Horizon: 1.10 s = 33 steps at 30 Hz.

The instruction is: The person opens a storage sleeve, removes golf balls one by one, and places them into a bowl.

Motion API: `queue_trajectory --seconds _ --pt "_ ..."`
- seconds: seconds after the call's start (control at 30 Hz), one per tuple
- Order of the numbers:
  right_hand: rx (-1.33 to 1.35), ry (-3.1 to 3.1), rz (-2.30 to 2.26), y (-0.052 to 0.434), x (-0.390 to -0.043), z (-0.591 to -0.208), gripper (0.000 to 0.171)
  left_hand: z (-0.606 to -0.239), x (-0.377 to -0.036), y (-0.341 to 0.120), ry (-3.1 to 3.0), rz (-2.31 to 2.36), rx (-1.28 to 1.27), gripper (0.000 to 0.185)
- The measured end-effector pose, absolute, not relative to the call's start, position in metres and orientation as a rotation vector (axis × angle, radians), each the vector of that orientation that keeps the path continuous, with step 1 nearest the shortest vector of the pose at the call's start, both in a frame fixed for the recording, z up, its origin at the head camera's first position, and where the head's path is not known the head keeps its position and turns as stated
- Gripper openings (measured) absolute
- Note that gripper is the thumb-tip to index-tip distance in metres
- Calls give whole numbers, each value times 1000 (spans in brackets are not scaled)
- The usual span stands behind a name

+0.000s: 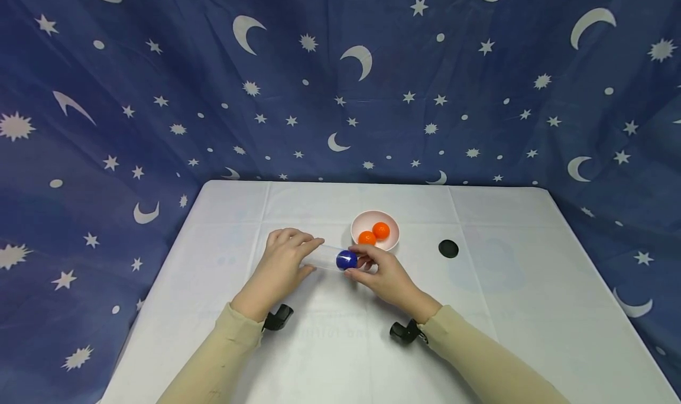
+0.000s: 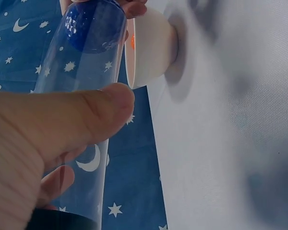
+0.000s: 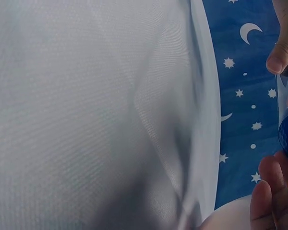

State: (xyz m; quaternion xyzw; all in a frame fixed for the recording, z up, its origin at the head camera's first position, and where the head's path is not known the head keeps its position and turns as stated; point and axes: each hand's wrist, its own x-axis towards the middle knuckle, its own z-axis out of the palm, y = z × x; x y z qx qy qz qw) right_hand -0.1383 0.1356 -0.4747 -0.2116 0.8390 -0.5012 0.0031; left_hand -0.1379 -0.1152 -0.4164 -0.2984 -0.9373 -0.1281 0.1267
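Observation:
My left hand [image 1: 279, 265] grips a clear tube [image 1: 326, 257], thumb along one side and fingers curled round the other. The tube lies sideways above the white table. A dark blue ball [image 1: 346, 260] sits inside its right end. At that end my right hand [image 1: 385, 277] holds the tube, thumb and fingers bent about the rim by the ball. In the left wrist view a dark cap [image 2: 62, 220] covers the tube's near end, below the left thumb. The right wrist view catches only the right fingertips [image 3: 273, 184] close under the ball.
Just beyond the right hand stands a pale pink bowl [image 1: 360, 222] holding two orange balls [image 1: 380, 230]. A flat black disc [image 1: 448, 249] lies on the table to the right. Behind the table hangs a blue curtain [image 1: 393, 114] with moons and stars.

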Motion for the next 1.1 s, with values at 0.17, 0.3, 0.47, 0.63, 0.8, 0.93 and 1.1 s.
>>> queue_trajectory --seconds 0.17,0.3,0.47,0.63,0.8,0.93,1.1 --pt "-685 2654 -1581 135 -139 -474 47 -418 -138 -116 -2743 -388 -860 55" --pt "-707 2668 -1595 135 -138 -472 45 -420 -138 -117 -2747 -405 -857 54" --pt "-723 2668 -1592 136 -137 -468 46 -422 -138 -119 -2748 -437 -852 53" --pt "-744 2708 -1557 139 -138 -464 44 -424 -139 -121 -2758 -464 -841 53" --pt "-728 2757 -1528 143 -140 -462 42 -423 -139 -123 -2760 -491 -836 53" --pt "-711 2759 -1539 148 -144 -459 42 -424 -139 -124 -2767 -500 -831 53" --pt "-658 2795 -1509 153 -148 -455 43 -425 -138 -126 -2768 -508 -834 52"
